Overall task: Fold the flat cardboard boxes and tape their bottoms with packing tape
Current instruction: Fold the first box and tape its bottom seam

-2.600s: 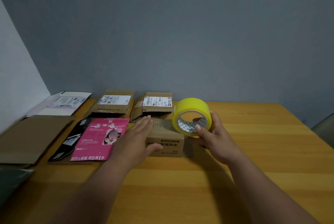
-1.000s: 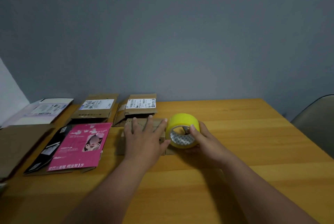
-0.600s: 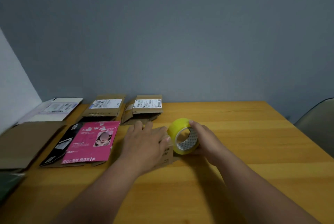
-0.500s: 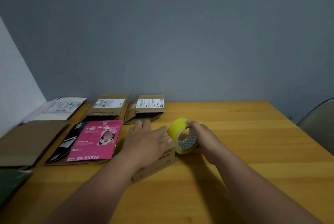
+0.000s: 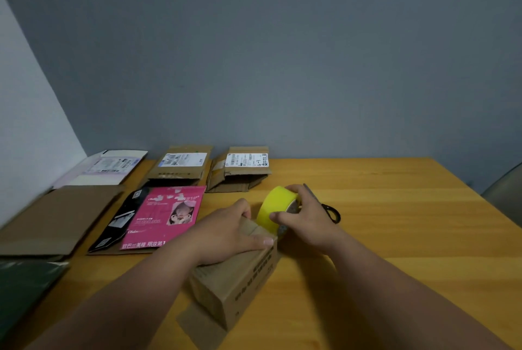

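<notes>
A small folded cardboard box (image 5: 240, 279) is stood on the wooden table (image 5: 395, 236), near the middle, turned at an angle with printed text along its right side. Its top is gripped by the left hand (image 5: 228, 233): the fingers are curled over the far edge and the thumb is laid along the near right edge. A yellow roll of packing tape (image 5: 275, 208) is held on edge at the box's far right corner, touching it, and is clasped by the right hand (image 5: 305, 222), fingers wrapped over the roll and thumb against its yellow face. Whether a strip is already stuck to the flaps cannot be told, as the seam is covered by the hands. Black-handled scissors (image 5: 324, 205) are partly hidden behind the right hand. Flat cardboard boxes (image 5: 180, 166) and a pink printed box (image 5: 163, 217) are laid out to the left.
</notes>
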